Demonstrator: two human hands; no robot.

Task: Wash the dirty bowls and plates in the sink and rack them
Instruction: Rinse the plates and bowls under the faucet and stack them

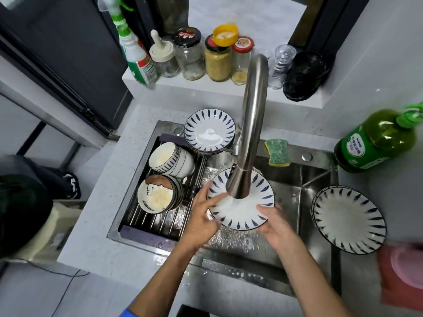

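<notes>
Blue-striped plate [242, 211] gripped by both hands [201, 216], under tap [247, 133].

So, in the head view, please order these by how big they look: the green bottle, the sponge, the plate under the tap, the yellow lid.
1. Plate under the tap, though it is near the camera.
2. Green bottle, only slightly smaller, so this is unsure.
3. Sponge and yellow lid: they look alike.
</notes>
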